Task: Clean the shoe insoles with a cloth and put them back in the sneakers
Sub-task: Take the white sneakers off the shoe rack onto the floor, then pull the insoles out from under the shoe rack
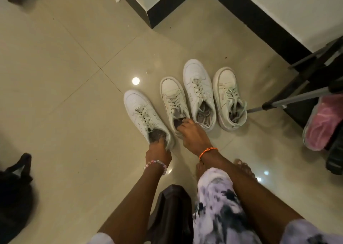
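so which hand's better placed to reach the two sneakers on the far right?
Right, probably. The right hand is at the opening of the second sneaker, directly beside the third sneaker and fourth sneaker. The left hand grips the heel of the leftmost sneaker, farther away.

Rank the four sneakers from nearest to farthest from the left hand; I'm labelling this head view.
1. Leftmost sneaker, left hand in its opening.
2. Second sneaker, beside it, under the right hand.
3. Third sneaker, further right.
4. Rightmost sneaker.
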